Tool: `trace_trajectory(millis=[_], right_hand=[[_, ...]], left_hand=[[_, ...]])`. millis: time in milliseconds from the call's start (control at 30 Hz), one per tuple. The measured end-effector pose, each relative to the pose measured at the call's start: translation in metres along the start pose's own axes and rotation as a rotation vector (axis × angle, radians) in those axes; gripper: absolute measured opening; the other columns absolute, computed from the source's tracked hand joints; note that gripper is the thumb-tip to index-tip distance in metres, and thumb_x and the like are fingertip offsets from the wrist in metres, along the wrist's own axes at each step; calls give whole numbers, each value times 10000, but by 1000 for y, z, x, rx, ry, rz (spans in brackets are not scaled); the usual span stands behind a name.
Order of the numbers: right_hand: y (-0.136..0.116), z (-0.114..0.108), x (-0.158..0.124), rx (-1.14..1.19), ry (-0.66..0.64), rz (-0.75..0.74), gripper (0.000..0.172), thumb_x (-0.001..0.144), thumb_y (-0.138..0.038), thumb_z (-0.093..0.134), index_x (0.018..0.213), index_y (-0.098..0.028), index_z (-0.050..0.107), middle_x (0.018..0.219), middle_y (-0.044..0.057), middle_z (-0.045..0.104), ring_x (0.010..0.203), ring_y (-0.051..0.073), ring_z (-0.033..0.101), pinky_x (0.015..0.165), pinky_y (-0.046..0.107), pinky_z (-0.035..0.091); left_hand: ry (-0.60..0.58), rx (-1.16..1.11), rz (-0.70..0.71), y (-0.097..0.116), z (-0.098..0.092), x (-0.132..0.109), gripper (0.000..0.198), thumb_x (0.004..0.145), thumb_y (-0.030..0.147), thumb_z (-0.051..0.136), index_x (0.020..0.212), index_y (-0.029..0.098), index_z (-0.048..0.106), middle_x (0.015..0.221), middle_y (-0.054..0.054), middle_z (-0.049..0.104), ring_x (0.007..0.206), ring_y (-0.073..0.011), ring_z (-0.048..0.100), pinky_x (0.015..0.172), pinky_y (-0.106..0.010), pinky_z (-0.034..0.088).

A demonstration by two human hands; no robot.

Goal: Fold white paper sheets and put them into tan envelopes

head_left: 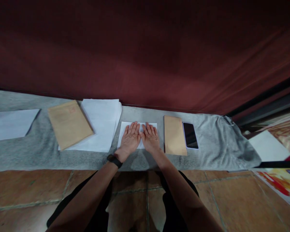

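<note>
While the left hand (130,138) lies outstretched on white paper (141,145), the right hand (150,137) matches — flat; unclenched.

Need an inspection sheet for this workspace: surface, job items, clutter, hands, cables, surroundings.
Surface: gray cloth, wrinkled toward the right end.
Job items: white paper, lying under both hands.
Clutter: left brown envelope, lying partly on a stack of white sheets; far-left sheet, cut off by the frame; right brown envelope; phone beside it, screen dark.
Hands: left hand, black wristband, and right hand, both flat on the paper.
Cables: nothing seen.
Surroundings: dark red backdrop behind, tiled floor in front.
</note>
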State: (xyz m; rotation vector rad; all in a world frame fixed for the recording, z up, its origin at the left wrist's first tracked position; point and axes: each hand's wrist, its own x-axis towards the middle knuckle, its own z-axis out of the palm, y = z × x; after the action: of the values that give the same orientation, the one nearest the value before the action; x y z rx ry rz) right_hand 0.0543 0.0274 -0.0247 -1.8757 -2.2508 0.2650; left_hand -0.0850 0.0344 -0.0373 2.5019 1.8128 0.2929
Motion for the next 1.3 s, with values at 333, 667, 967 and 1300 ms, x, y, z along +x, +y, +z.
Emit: trace_trajectory(millis=[333, 667, 967, 1300], right_hand=[[11, 11, 0, -30, 88, 34, 610, 1084, -439, 366, 1600, -116, 329, 1667, 142, 291, 1549, 279, 281, 1266, 472, 203], [14, 18, 0, -53, 137, 48, 640, 1077, -466, 381, 1594, -91, 337, 1670, 170, 281, 1541, 290, 295, 1263, 465, 213], [17, 16, -5, -60, 140, 45, 624, 1084, -450, 360, 1590, -85, 342, 1668, 178, 281, 1542, 294, 290, 1261, 491, 226], [23, 19, -12, -35, 170, 19, 616, 1082, -429, 373, 1589, -80, 339, 1667, 195, 278, 1538, 294, 294, 1255, 497, 220]], left_hand=[[39, -10, -42, -11, -4, -5, 625, 1042, 378, 255, 1565, 54, 364, 1650, -164, 335, 1561, -261, 258, 1284, -460, 188], [34, -18, -42, -15, -6, -8, 662, 1041, 409, 256, 1562, 11, 350, 1649, -206, 315, 1565, -299, 238, 1278, -499, 195], [51, -21, 90, 2, -7, -13, 592, 1041, 354, 296, 1545, 66, 414, 1641, -158, 366, 1560, -285, 259, 1294, -506, 150], [28, -12, 103, 4, -7, -18, 573, 1034, 324, 301, 1530, 67, 433, 1616, -171, 406, 1525, -270, 349, 1265, -464, 246]])
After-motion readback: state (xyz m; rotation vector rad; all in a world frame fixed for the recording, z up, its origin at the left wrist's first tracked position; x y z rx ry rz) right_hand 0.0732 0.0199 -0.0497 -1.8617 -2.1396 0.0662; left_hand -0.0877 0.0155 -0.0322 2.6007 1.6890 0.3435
